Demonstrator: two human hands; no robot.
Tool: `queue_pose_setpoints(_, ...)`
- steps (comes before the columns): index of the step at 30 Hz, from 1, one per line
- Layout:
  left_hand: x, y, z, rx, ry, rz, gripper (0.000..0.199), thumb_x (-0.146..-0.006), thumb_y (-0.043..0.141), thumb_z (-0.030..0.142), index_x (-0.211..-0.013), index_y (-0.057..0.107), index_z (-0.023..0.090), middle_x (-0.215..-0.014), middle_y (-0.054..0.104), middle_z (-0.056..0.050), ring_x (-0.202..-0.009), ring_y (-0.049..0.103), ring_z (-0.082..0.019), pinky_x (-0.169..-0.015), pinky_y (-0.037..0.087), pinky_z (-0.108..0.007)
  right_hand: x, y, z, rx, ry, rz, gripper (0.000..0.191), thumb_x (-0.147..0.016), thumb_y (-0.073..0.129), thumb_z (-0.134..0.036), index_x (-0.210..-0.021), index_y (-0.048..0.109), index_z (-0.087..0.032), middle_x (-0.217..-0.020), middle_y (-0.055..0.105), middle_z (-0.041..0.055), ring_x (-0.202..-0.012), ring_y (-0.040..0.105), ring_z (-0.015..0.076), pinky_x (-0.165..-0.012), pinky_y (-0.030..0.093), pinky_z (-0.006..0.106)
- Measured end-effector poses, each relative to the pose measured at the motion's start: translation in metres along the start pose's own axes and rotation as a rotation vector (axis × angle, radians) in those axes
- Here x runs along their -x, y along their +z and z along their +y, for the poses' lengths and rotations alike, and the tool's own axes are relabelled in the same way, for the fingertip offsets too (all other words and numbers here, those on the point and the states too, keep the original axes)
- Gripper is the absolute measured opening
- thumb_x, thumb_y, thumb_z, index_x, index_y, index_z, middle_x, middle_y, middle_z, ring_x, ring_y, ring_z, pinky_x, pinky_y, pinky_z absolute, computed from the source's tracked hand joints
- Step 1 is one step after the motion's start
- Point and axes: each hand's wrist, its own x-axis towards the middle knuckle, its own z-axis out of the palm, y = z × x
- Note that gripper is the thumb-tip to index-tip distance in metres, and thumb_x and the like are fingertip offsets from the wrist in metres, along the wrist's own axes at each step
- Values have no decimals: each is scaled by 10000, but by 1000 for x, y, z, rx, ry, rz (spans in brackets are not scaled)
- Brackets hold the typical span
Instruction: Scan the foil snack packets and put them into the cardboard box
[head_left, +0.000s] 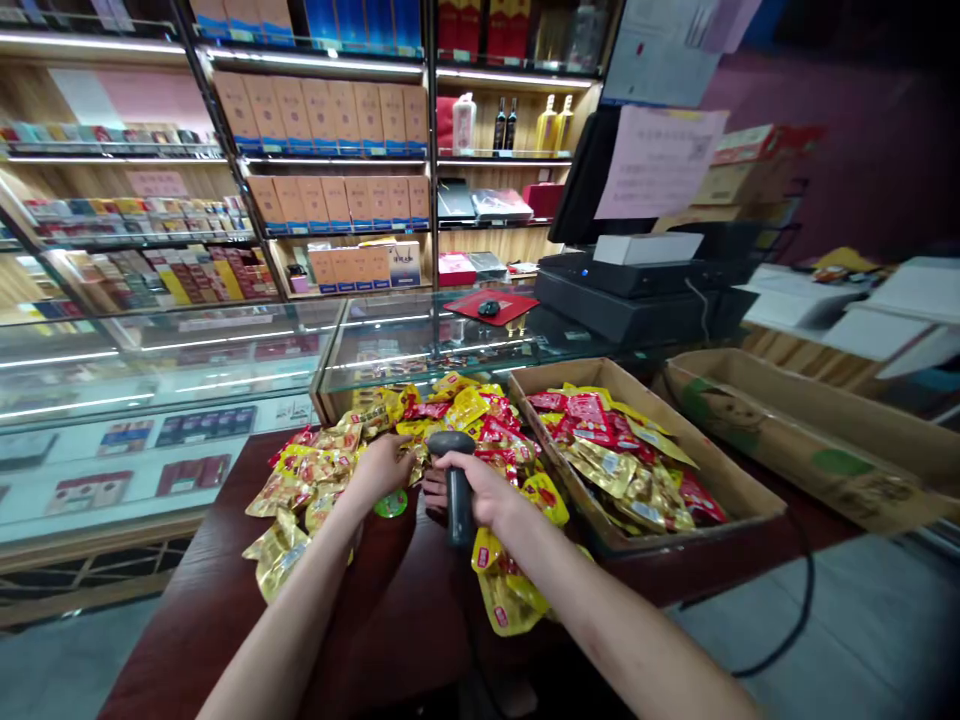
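Observation:
My right hand (480,488) is wrapped round the handle of a dark grey barcode scanner (459,500), its head pointing forward over the packets. To its left, my left hand (381,470) reaches into a pile of snack packets (465,408), fingers bent and close together. What they pinch, if anything, is hidden. Just below that hand a small green round piece (391,503) lies on the dark wooden table (375,620). Gold packets (300,480) spread to the left of my left arm. More yellow packets (510,595) lie under and beside my right forearm.
An open cardboard box (551,465) holding red and gold packets stands at the right, with another carton (810,440) beyond it. Behind are a glass counter (390,340), a mouse (489,308) on a red pad, and a monitor (589,175). A black cable (806,600) hangs at the right.

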Motion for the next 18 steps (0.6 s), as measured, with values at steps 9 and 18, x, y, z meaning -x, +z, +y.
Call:
queue_pose_setpoints(9, 12, 14, -9, -130, 54, -7, 418, -734, 611, 342, -1109, 671, 168, -1170, 624, -141, -1081, 549, -285, -955, 352, -345, -10, 12, 20, -126, -118, 77, 53, -725, 543, -104, -710, 573, -146, -618, 642, 34, -651, 649, 138, -697, 537, 262)
queue_pose_setpoints(18, 15, -15, -5, 135, -63, -11, 329, -722, 588, 379, -935, 734, 176, -827, 711, -69, -806, 630, -229, -724, 412, -257, -12, 8, 14, -68, -158, -42, 104, -701, 558, -107, -776, 606, -162, -850, 705, 53, -816, 674, 147, -760, 531, 266)
